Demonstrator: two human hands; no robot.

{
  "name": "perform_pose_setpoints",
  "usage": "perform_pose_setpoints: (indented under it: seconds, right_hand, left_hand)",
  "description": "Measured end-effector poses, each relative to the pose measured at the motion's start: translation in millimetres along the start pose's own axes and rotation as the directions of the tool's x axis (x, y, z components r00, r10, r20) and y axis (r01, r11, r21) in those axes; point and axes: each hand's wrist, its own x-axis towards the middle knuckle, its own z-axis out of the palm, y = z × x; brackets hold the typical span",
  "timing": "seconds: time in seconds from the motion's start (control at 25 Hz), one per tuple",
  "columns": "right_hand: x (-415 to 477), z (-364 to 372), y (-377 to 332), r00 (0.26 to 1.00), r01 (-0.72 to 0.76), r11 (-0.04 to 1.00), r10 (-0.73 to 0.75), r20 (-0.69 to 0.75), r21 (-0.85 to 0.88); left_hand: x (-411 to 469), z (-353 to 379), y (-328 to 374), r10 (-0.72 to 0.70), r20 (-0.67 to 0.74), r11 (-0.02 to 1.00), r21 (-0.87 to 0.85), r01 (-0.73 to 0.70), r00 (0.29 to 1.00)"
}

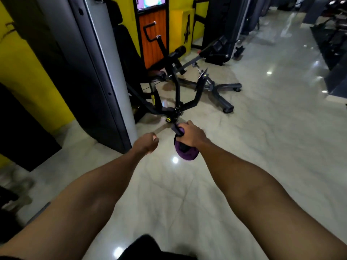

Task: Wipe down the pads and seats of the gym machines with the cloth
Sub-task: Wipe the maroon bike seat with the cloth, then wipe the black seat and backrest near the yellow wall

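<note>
Purple cloth (185, 152) is bunched in our right hand (189, 135), whose fingers (181, 127) are wrapped tightly round it. Most of the fabric bulges out below the wrist and a darker end pokes out past the knuckles. We hold it in the air above the pale glossy floor (244, 147), apart from every pad and seat. Our left hand (147, 142) is stretched out just beside it, the fingers clenched into a fist with nothing in them.

Right ahead of the cloth is the black frame of a gym machine (178, 94), with a round yellow knob (168, 120) at its near end. Farther back are its dark seat (156, 73), a tall black back pad (125, 45) and a black roller pad (179, 50). A yellow label (153, 99) is fixed to the machine's post, but its print is too small for us to read. A grey and black shroud (105, 62) rises on the left against the yellow wall (28, 76).

Behind the machine an orange panel (153, 34) carries a lit screen (151, 2), too blurred to read. The yellow board (181, 25) beside it bears a dark silhouette of a figure (186, 29).
</note>
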Motion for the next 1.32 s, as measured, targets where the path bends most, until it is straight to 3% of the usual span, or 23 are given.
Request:
perform_pose_setpoints:
  seconds: [0.32,0.92,1.32]
  right_hand:
    - [174.4,0.7,32.0,0.996,0.069,0.997,-0.067,0.057,-0.023]
    - [525.5,-66.6,79.4,0.972,0.218,0.974,-0.212,0.105,-0.054]
    - [766.0,-112.5,75.3,0.89,0.433,0.899,-0.414,0.189,-0.071]
  left_hand:
    - [148.0,-15.1,-4.4,-0.139,0.012,0.989,0.044,0.138,0.99]
    - [493.5,-86.4,15.3,-0.21,-0.049,0.978,-0.008,0.21,0.976]
    - [664.8,-131.9,10.3,-0.429,-0.167,0.899,-0.169,0.403,0.888]
